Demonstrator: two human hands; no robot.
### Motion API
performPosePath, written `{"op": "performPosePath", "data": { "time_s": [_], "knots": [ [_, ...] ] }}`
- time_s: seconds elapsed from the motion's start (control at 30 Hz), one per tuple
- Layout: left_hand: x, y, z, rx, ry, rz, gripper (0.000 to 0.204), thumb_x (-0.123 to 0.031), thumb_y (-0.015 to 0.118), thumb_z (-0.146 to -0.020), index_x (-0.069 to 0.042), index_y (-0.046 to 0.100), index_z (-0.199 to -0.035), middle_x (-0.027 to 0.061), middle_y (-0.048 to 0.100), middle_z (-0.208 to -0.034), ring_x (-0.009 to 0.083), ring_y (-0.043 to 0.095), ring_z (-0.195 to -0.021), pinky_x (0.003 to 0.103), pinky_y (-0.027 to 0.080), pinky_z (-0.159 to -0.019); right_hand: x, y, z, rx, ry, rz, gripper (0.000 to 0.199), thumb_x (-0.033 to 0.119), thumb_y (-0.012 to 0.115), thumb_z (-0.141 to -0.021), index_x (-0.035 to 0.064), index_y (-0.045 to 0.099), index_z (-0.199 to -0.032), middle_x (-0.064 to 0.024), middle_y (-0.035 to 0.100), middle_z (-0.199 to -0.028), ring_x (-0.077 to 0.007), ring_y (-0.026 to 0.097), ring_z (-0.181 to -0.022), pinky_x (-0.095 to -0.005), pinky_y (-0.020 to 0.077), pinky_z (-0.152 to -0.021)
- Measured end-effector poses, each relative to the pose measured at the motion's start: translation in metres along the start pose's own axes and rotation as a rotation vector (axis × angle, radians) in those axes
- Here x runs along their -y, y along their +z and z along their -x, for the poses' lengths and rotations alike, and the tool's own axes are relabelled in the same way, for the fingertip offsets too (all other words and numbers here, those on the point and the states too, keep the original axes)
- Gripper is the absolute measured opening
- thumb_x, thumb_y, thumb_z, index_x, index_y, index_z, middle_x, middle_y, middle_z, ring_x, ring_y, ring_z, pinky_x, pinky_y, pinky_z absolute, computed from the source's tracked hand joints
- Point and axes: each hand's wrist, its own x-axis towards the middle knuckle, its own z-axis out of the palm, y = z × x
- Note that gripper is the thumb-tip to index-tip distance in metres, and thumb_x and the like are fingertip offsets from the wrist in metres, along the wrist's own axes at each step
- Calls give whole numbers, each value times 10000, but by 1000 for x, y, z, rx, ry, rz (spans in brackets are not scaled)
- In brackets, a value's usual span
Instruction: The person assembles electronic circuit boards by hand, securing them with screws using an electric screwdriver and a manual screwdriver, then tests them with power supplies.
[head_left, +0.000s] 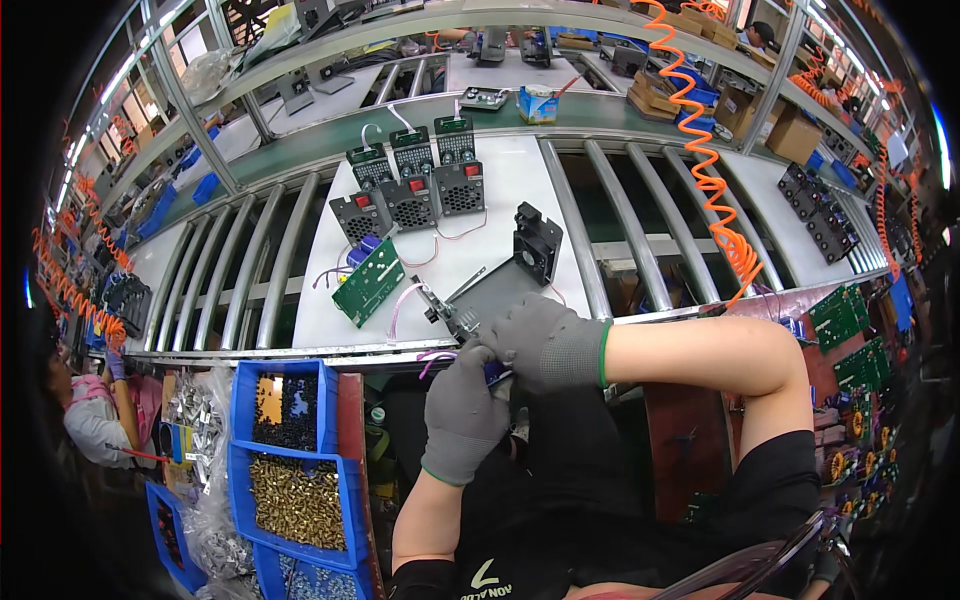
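Both my hands wear grey knit gloves and meet at the near edge of a white board (520, 190). My left hand (462, 405) and my right hand (545, 340) are closed together on a small part with thin purple and white wires (435, 355); the part itself is mostly hidden between the fingers. Just beyond my hands lies a grey metal plate (490, 290) with a connector block at its near corner. A black fan (537, 240) stands on the plate's far end. To the left lies a green circuit board (368, 283).
Three black vented units with red switches (410, 200) stand farther back on the board, over metal rollers (240, 265). Blue bins of brass and dark screws (295, 490) sit at lower left. An orange coiled hose (700, 150) hangs on the right. Another person (95, 420) sits at far left.
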Motion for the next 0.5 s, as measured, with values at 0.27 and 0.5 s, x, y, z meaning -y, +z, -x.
{"op": "performPosePath", "data": {
  "time_s": [0.27,0.5],
  "knots": [
    [-2,-24,8,-27,45,-123,273,-110,693,-834,-40,569,-1068,193,633,-1011,341,626,-882,411,505,-768,-29,18,34,-178,-90,-68,465,301,730,-755,63,560,-1116,-102,627,-923,-289,647,-862,-412,495,-770],
    [110,32,13,-218,-297,252,604,-104,756,-813,43,487,-1333,221,535,-1318,318,534,-1237,408,430,-1053,-70,-12,60,-211,81,131,407,285,737,-768,84,571,-1080,-78,636,-964,-272,656,-902,-407,515,-758]
  ]
}}
